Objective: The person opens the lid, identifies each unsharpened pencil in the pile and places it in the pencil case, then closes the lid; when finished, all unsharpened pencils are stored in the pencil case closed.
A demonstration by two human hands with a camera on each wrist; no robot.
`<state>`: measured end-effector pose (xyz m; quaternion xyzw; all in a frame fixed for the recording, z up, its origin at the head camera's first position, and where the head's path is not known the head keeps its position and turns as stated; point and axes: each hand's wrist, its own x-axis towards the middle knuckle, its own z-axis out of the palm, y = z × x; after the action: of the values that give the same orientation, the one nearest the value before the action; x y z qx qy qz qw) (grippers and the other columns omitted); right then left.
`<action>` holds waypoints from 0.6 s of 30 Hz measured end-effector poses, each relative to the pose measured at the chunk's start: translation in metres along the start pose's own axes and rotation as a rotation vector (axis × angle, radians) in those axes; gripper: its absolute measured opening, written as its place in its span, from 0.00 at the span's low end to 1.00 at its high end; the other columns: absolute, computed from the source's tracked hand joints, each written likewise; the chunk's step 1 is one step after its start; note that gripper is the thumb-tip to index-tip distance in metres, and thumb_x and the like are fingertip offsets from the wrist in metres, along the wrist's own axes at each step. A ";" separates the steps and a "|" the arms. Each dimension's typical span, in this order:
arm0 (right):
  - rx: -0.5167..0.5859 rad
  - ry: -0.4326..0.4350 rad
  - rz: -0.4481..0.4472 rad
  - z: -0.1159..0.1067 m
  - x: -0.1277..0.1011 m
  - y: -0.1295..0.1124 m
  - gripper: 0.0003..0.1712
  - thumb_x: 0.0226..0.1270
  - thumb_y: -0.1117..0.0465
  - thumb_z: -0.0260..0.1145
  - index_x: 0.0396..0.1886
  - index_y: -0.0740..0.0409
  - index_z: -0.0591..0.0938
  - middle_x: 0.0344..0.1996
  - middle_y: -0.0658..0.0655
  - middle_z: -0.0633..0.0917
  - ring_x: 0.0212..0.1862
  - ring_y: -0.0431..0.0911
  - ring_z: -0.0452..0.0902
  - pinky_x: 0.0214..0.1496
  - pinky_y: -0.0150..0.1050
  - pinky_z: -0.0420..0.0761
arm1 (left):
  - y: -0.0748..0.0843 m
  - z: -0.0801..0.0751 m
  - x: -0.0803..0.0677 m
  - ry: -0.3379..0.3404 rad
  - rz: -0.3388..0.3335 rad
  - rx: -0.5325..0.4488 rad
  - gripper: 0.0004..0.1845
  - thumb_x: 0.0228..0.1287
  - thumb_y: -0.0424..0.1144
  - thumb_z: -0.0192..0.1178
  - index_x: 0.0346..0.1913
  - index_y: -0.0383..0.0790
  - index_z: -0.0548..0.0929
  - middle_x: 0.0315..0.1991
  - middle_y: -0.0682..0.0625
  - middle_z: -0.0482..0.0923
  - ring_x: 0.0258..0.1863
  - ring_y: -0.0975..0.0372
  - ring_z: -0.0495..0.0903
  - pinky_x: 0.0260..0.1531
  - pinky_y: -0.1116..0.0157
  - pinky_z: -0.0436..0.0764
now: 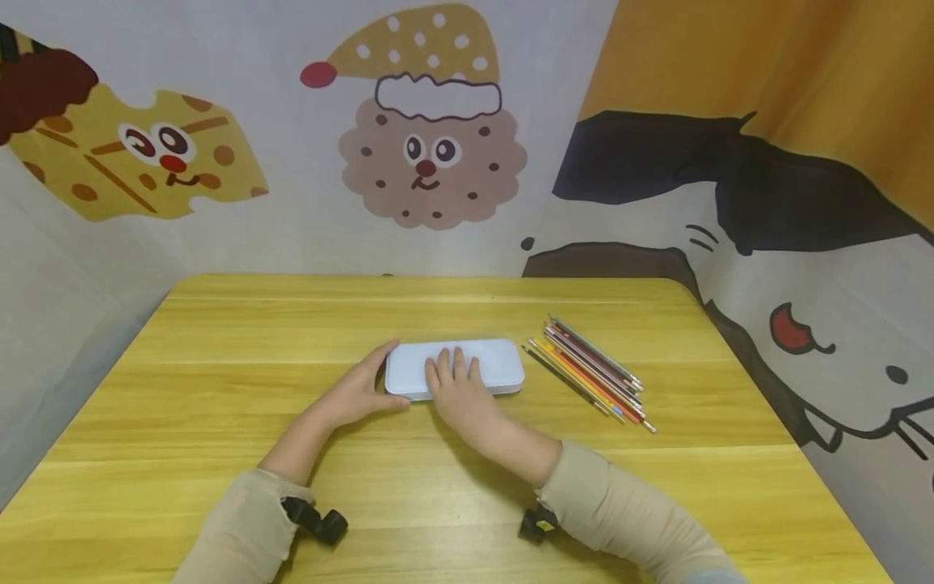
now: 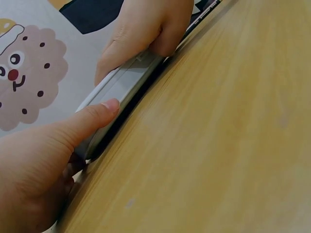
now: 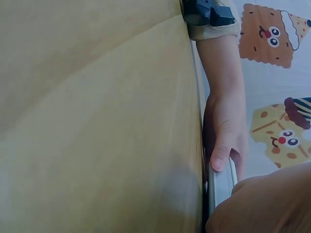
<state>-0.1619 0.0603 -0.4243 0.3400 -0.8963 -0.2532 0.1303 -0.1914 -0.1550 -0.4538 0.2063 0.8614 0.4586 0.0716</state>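
Observation:
A flat white pencil case (image 1: 503, 365) with rounded corners lies closed on the table. My left hand (image 1: 357, 395) grips its left end, thumb along the front side and fingers around the far left corner. In the left wrist view that thumb presses on the side wall of the case (image 2: 127, 81). The right hand (image 1: 467, 405) rests on the lid near the middle, its fingers spread and pointing away from me. The right wrist view shows the left hand (image 3: 226, 141) at the far end of the case, with the right hand (image 3: 267, 204) close in front.
Several pencils (image 1: 587, 369) lie side by side in a slanted bundle just right of the case. The wooden table (image 1: 241, 349) ends at a printed cloth backdrop (image 1: 292, 235). Black wrist cameras sit on both sleeves.

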 end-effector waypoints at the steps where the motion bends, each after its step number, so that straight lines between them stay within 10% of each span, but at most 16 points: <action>1: 0.003 0.001 0.001 0.000 0.000 0.000 0.28 0.75 0.60 0.50 0.70 0.65 0.62 0.63 0.69 0.68 0.63 0.62 0.67 0.59 0.54 0.72 | 0.000 0.000 0.000 -0.001 -0.001 0.000 0.58 0.49 0.48 0.74 0.74 0.31 0.48 0.72 0.34 0.49 0.71 0.45 0.51 0.68 0.50 0.51; 18: 0.041 0.013 0.011 -0.002 -0.001 0.001 0.28 0.73 0.61 0.53 0.69 0.65 0.63 0.62 0.69 0.69 0.63 0.62 0.66 0.60 0.55 0.71 | 0.006 -0.003 -0.003 -0.037 -0.022 -0.011 0.58 0.52 0.51 0.72 0.75 0.34 0.45 0.73 0.34 0.46 0.71 0.45 0.48 0.67 0.49 0.51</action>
<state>-0.1614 0.0610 -0.4223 0.3392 -0.9023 -0.2318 0.1304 -0.1878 -0.1559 -0.4470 0.2047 0.8596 0.4587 0.0938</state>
